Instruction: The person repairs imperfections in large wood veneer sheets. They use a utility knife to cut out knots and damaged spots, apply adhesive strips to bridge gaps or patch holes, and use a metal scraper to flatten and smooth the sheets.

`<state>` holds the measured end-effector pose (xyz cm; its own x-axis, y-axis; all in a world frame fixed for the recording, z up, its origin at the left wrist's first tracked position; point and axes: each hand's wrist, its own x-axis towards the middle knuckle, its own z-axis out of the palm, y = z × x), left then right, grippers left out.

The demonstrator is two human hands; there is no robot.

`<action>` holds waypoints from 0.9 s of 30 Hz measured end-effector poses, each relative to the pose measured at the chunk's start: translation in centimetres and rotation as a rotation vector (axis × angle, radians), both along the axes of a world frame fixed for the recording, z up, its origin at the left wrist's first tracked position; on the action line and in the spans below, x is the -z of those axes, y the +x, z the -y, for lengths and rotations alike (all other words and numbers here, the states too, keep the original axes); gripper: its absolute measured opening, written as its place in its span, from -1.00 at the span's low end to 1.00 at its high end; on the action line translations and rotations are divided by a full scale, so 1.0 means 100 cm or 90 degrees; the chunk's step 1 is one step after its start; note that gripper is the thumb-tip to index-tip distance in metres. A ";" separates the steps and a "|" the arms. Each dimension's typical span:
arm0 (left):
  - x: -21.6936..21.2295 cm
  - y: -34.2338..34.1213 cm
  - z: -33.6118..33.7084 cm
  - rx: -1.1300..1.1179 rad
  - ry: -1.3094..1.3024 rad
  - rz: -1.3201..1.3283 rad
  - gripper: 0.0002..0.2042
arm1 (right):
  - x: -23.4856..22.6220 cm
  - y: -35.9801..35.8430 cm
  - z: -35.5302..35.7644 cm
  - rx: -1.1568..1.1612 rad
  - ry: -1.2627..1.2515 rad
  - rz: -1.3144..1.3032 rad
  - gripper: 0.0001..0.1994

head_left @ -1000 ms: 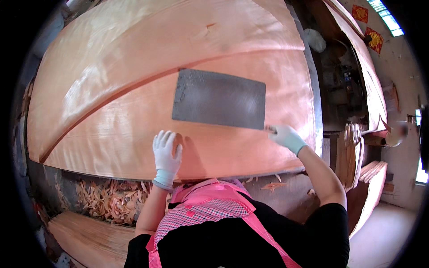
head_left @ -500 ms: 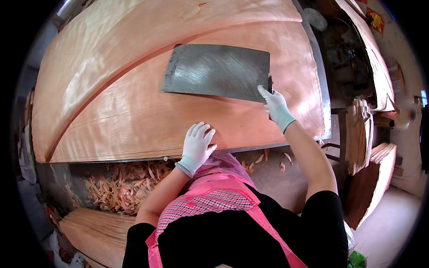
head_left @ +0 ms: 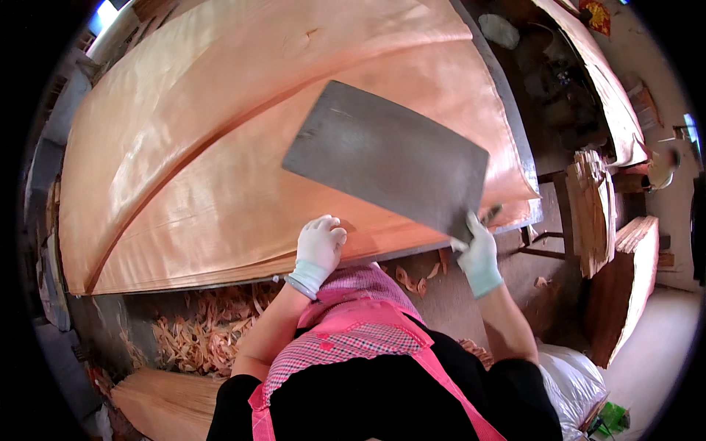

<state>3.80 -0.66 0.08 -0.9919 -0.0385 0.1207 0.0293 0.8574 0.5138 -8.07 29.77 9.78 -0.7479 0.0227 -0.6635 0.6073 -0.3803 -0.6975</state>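
Observation:
A big sheet of thin orange-brown wood veneer [head_left: 220, 169] lies spread over a stack on a wide table. My right hand [head_left: 478, 253], in a pale glove, grips the near corner of a dark grey rectangular panel [head_left: 390, 158] and holds it tilted above the veneer's right part. My left hand [head_left: 320, 242], also gloved, rests with curled fingers on the veneer's near edge, left of the panel. My pink apron and checked shirt fill the bottom middle.
Veneer scraps [head_left: 198, 338] are heaped on the floor under the table's near edge. A loose veneer sheet [head_left: 162, 400] lies at lower left. Stacks of wood sheets [head_left: 599, 213] stand to the right, with a white sack [head_left: 573, 386] at lower right.
The grey panel has been lifted off the veneer and swung right, tilted. My right hand drew back toward the table's near right corner; my left hand stayed on the edge.

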 end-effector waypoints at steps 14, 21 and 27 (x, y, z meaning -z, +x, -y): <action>-0.148 -0.132 0.111 -0.176 0.061 -0.177 -0.79 | 0.062 0.101 -0.150 0.022 -0.117 -0.064 -0.68; -0.238 -0.094 0.094 -0.182 0.054 -0.272 -0.84 | 0.062 0.010 -0.044 -0.144 -0.097 0.032 -0.86; -0.244 -0.066 0.078 -0.169 0.047 -0.265 -0.87 | 0.087 -0.093 0.022 -0.263 -0.105 -0.004 -0.88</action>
